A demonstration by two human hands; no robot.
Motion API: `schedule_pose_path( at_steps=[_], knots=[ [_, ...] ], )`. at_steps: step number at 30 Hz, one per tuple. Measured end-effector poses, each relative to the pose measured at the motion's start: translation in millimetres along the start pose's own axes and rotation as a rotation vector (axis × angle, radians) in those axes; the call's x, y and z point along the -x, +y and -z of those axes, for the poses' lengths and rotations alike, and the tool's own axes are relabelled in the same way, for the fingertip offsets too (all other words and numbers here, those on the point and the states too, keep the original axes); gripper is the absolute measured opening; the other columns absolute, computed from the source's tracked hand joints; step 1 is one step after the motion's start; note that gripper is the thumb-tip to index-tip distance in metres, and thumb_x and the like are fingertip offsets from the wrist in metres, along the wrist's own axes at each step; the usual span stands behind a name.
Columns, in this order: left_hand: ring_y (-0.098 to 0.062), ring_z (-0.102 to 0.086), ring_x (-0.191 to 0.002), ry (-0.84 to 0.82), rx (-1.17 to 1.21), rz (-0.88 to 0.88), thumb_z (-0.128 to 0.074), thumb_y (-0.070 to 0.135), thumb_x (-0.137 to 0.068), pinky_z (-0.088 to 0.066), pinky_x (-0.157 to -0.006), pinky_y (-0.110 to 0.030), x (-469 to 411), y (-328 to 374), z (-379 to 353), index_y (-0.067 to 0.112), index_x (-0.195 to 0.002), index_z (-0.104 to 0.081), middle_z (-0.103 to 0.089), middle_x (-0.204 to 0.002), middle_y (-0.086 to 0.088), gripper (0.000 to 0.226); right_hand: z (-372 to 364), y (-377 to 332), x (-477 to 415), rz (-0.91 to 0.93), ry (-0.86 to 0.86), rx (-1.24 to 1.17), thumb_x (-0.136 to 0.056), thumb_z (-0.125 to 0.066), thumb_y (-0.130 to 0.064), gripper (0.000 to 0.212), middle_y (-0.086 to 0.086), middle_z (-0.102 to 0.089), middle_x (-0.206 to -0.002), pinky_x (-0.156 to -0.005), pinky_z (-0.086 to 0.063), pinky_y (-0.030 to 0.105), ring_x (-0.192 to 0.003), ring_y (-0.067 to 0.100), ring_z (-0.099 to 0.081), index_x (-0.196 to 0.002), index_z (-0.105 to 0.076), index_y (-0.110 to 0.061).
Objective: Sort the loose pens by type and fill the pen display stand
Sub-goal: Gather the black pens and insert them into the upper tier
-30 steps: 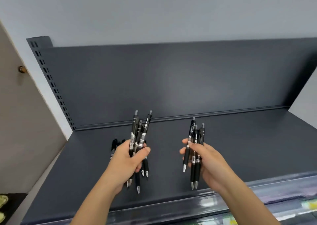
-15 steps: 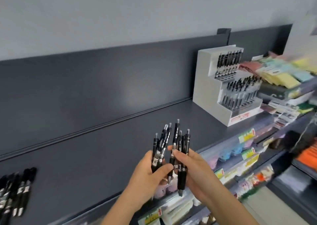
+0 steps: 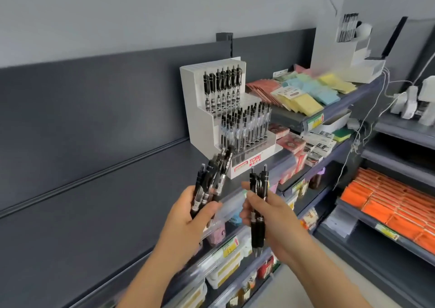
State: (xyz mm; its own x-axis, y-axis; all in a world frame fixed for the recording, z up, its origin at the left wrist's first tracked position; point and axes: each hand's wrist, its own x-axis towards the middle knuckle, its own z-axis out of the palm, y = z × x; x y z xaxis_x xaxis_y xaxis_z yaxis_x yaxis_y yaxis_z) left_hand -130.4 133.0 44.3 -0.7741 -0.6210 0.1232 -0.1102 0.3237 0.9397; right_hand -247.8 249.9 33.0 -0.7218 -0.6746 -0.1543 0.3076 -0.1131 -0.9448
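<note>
My left hand grips a fanned bunch of black click pens, their tops tilted toward the stand. My right hand holds a smaller bundle of black pens upright, tips pointing down. Both hands hover in front of the shelf edge, just below the white stepped pen display stand. Its top tier holds a row of black pens; its lower tier is packed with clear-barrelled pens.
The dark grey shelf stretches left of the stand. Pastel sticky-note pads lie to its right. A second white stand sits further right. Orange packs fill a lower right shelf, with stocked shelves below my hands.
The view has swung right along the shelf and the stand is now much closer. Both hands, still holding their pens, have drawn apart and risen toward the stand.
</note>
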Motion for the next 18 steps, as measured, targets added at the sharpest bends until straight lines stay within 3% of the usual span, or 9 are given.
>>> schedule_pose_path(
  at_steps=[2, 5, 12, 16, 18],
  knots=[
    [-0.01, -0.064, -0.076, 0.099, 0.053, -0.017, -0.057, 0.025, -0.088, -0.051, -0.065, -0.019, -19.3, 2.6, -0.7, 0.03, -0.097, -0.056, -0.069, -0.091, 0.002, 0.01, 8.7, -9.1, -15.9, 0.03, 0.031, -0.006, -0.095, -0.048, -0.015, 0.01, 0.0, -0.059, -0.063, -0.062, -0.052, 0.026, -0.061, 0.014, -0.059, -0.099, -0.055, -0.008],
    [-0.006, -0.063, -0.073, 0.214, 0.094, -0.059, -0.055, 0.023, -0.09, -0.047, -0.064, -0.013, -57.6, 3.5, -1.0, 0.029, -0.099, -0.055, -0.071, -0.09, 0.012, 0.01, 13.5, -31.7, -45.1, 0.122, 0.041, -0.007, -0.096, -0.046, -0.013, 0.012, 0.002, -0.065, -0.068, -0.063, -0.055, 0.026, -0.062, 0.016, -0.063, -0.1, -0.055, -0.007],
    [0.003, -0.061, -0.087, 0.333, 0.123, -0.074, -0.054, 0.026, -0.091, -0.045, -0.077, -0.022, -138.7, 13.5, 3.6, 0.034, -0.098, -0.055, -0.069, -0.099, 0.014, 0.011, 6.5, -99.8, -121.5, 0.26, 0.042, -0.031, -0.096, -0.044, -0.016, 0.017, 0.009, -0.07, -0.078, -0.063, -0.057, 0.029, -0.067, 0.02, -0.065, -0.104, -0.057, -0.007],
    [0.003, -0.058, -0.07, 0.368, 0.079, -0.097, -0.053, 0.03, -0.091, -0.041, -0.067, -0.022, -171.0, 22.1, 7.6, 0.033, -0.096, -0.054, -0.068, -0.096, 0.014, 0.006, 8.3, -133.6, -157.2, 0.402, 0.114, 0.078, -0.095, -0.049, -0.016, 0.02, -0.004, -0.072, -0.082, -0.074, -0.049, 0.029, -0.083, 0.011, -0.067, -0.087, -0.067, -0.021],
    [0.003, -0.057, -0.072, 0.39, 0.065, -0.097, -0.053, 0.031, -0.09, -0.04, -0.067, -0.022, -180.6, 24.2, 8.4, 0.032, -0.095, -0.054, -0.068, -0.096, 0.013, 0.005, 13.1, -147.6, -172.2, 0.443, 0.178, 0.151, -0.094, -0.052, -0.02, 0.02, -0.018, -0.066, -0.066, -0.07, -0.042, 0.024, -0.065, -0.004, -0.059, -0.083, -0.068, -0.025]
  ],
)
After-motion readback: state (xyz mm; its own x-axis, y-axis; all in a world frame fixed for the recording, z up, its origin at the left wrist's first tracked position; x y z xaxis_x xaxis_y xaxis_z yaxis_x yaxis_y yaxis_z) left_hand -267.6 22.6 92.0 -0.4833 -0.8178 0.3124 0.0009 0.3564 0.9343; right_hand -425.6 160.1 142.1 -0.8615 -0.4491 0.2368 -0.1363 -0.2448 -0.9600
